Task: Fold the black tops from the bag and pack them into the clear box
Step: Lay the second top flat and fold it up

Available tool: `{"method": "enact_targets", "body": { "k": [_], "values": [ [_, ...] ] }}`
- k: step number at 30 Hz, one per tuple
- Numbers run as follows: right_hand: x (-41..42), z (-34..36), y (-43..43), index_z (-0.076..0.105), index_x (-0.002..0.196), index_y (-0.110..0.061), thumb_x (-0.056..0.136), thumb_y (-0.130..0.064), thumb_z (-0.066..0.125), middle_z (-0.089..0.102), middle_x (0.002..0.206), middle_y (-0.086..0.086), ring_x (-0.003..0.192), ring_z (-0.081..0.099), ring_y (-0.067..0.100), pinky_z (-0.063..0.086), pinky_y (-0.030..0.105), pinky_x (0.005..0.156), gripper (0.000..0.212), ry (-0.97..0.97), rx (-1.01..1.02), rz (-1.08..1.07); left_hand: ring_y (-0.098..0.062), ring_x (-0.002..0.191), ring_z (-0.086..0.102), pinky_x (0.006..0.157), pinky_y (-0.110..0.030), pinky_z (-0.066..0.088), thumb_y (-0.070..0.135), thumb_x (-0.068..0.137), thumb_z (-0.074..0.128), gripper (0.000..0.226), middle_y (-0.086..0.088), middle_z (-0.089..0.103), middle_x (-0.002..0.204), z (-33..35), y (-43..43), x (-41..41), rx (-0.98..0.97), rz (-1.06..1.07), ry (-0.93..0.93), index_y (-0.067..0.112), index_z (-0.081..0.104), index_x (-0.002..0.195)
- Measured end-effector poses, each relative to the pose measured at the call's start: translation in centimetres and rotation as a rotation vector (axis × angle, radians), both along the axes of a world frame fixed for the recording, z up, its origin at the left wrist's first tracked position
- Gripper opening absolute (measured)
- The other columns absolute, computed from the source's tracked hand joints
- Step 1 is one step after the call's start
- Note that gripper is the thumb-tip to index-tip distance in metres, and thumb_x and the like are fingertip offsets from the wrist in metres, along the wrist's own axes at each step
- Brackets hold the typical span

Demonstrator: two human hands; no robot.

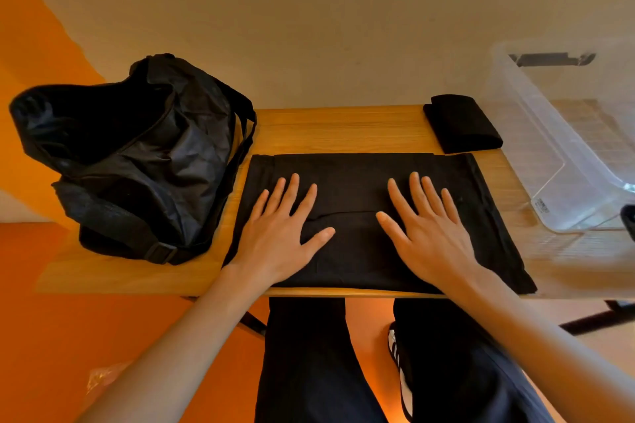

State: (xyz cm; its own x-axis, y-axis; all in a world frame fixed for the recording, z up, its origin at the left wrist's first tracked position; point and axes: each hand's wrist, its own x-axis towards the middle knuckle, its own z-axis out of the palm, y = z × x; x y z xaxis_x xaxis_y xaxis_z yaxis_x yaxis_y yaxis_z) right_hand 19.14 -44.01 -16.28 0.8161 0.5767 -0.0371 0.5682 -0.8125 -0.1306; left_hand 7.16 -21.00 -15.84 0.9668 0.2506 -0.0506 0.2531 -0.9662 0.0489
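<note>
Fingers (294,189) press flat on black top (357,172); clear box (549,154) label (543,206) illegible.

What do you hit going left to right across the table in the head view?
bag → left hand → right hand → clear box. Both hands lie flat on the top.

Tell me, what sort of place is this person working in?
Probably a plain room in a home or small studio, not a shop: a small wooden table against a bare pale wall, holding a black bag, a clear box and a folded black top.
</note>
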Motion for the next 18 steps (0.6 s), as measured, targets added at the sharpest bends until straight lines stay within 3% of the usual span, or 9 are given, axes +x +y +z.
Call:
{"method": "enact_targets", "body": {
  "k": [6, 13, 18],
  "values": [
    [1.2, -0.2, -2.6, -0.016, 0.157, -0.042, 0.086, -0.077, -0.015, -0.022, 0.168, -0.003, 0.152, -0.026, 0.015, -0.012, 0.043, 0.126, 0.079, 0.028, -0.031, -0.010, -0.015, 0.156, -0.018, 0.126, -0.037, -0.007, 0.082, 0.084, -0.005, 0.091, 0.003, -0.015, 0.170, -0.2, 1.9, -1.6, -0.012, 0.012, -0.022, 0.036, -0.006, 0.162],
    [0.6, 0.1, -2.7, -0.018, 0.157, -0.040, 0.088, -0.076, -0.014, -0.020, 0.168, 0.003, 0.153, -0.024, 0.022, -0.017, 0.040, 0.124, 0.078, 0.007, -0.032, 0.001, -0.016, 0.155, -0.020, 0.125, -0.035, -0.010, 0.083, 0.083, -0.006, 0.090, 0.003, -0.019, 0.169, 0.4, 1.3, -3.0, -0.032, 0.020, -0.047, 0.039, -0.005, 0.161],
    [-1.0, 0.8, -3.5, -0.015, 0.158, -0.041, 0.089, -0.077, -0.010, -0.023, 0.167, 0.001, 0.152, -0.029, 0.019, -0.017, 0.039, 0.125, 0.078, -0.004, 0.001, 0.096, -0.011, 0.154, -0.025, 0.125, -0.033, -0.012, 0.088, 0.086, 0.001, 0.088, 0.005, -0.022, 0.168, 1.0, 1.3, -5.2, -0.039, -0.125, -0.080, 0.042, -0.002, 0.160]
  ]
}}
